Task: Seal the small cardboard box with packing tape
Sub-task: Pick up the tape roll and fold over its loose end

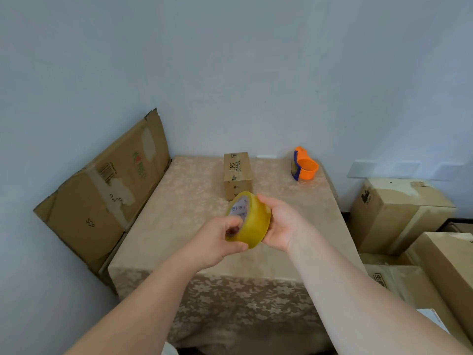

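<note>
A small closed cardboard box with printed letters stands toward the back of the table. In front of it, above the table's middle, I hold a yellowish roll of packing tape between both hands. My left hand grips the roll's near edge, with fingers at its core. My right hand cups the roll's right side. The roll hides the box's lower front corner.
An orange tape dispenser sits at the table's back right. A flattened large carton leans on the wall at left. Stacked cardboard boxes crowd the floor at right. A floral beige cloth covers the table.
</note>
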Action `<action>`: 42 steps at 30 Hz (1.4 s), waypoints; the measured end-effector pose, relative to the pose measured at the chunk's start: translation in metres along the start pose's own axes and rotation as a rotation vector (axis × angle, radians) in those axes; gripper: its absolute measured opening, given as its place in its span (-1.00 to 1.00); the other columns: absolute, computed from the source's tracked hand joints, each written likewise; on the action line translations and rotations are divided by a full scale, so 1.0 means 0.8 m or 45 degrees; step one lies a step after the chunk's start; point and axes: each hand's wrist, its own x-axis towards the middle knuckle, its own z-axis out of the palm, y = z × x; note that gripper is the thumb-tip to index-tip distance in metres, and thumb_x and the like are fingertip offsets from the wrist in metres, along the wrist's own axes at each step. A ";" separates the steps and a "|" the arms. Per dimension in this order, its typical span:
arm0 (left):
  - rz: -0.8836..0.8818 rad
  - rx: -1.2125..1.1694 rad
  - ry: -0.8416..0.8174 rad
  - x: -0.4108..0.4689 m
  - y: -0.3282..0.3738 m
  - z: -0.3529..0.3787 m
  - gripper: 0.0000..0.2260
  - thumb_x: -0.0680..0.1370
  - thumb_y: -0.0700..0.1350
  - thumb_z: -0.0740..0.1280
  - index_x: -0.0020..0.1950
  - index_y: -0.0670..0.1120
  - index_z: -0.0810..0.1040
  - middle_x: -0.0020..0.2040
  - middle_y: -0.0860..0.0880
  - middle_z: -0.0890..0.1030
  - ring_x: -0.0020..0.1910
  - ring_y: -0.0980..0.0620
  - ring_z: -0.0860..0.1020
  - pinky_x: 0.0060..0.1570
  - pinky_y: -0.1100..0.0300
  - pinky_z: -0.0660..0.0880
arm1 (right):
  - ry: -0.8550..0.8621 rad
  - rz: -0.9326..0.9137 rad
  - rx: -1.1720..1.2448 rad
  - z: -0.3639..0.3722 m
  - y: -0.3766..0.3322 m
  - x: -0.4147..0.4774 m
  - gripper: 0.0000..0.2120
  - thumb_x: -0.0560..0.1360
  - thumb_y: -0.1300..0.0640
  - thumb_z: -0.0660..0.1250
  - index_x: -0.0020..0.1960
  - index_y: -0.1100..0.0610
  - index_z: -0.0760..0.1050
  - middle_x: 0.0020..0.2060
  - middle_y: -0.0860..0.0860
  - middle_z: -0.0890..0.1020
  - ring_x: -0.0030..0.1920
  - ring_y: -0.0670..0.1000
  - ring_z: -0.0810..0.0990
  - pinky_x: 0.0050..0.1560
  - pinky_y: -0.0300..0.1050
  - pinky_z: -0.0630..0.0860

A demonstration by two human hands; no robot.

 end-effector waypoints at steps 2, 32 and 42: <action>-0.007 0.001 0.065 -0.003 0.000 -0.003 -0.83 0.34 -0.23 0.48 -0.19 -0.22 0.50 -0.28 0.00 0.45 -0.24 0.07 0.40 -0.13 0.10 0.38 | -0.025 -0.035 -0.045 0.000 0.000 -0.005 -0.63 0.56 0.00 0.23 0.22 0.23 0.51 0.01 0.20 0.68 -0.09 0.13 0.68 -0.20 -0.02 0.65; -0.194 -0.639 0.476 -0.032 0.069 -0.006 -0.86 0.45 -0.26 0.40 -0.03 -0.29 0.56 -0.10 -0.20 0.62 -0.10 -0.09 0.56 0.00 0.04 0.52 | -0.314 -0.423 -0.541 0.013 0.006 -0.052 -0.72 0.56 0.12 0.15 0.17 -0.01 0.56 -0.01 0.03 0.65 -0.03 0.02 0.57 0.16 0.17 0.31; -0.080 -0.542 0.586 -0.034 0.071 0.002 -0.88 0.39 -0.28 0.47 -0.26 -0.14 0.55 -0.24 -0.14 0.61 -0.26 0.03 0.54 -0.23 0.25 0.49 | -0.272 -0.527 -0.444 0.016 0.016 -0.045 -0.56 0.45 0.11 0.09 0.27 0.04 0.52 0.21 0.23 0.56 0.09 0.12 0.55 0.09 0.12 0.48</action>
